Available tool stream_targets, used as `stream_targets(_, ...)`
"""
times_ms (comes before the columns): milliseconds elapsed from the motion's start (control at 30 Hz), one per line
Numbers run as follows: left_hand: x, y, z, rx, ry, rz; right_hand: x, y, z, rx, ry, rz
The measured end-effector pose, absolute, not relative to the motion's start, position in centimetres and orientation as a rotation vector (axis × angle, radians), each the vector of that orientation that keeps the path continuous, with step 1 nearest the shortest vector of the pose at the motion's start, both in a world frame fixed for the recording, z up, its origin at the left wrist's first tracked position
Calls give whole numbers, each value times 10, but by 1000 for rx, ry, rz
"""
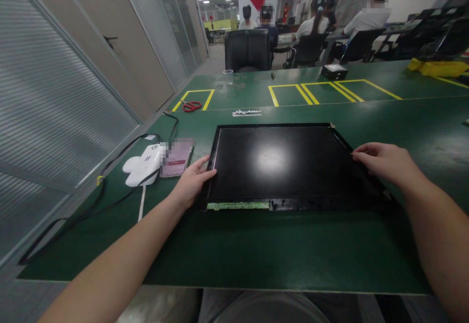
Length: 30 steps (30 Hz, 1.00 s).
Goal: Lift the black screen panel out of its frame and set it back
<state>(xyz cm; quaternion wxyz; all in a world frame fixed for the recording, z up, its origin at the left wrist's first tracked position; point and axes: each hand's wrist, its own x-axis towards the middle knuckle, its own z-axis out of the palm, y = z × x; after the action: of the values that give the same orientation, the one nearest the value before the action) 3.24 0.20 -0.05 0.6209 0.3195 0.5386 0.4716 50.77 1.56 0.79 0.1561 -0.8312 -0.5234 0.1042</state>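
Observation:
A black display panel (pixel 271 161) lies flat on the green table, its glossy face up and a bright reflection in the middle. Along its near edge runs a green circuit strip (pixel 238 206). My left hand (pixel 194 181) grips the panel's left edge, thumb over the rim and fingers along the side. At the right edge, my right hand (pixel 383 161) pinches the black frame between thumb and forefinger; the tips are partly hidden there. Small light-coloured bits stick at the panel's far right corner.
Left of the panel are a phone-like pink device (pixel 178 158), a white power strip (pixel 146 164) and black cables. Farther back lie red-handled scissors (pixel 192 106), white scraps (pixel 247 113), a clear cup (pixel 227 76) and a black box (pixel 334 72). Several people sit beyond the table (pixel 278 249).

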Motion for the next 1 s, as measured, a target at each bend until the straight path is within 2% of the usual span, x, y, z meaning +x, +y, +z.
stream_targets(1000, 40, -2, 11, 693, 1237, 1080, 503, 15, 9, -2401, -1460, 305)
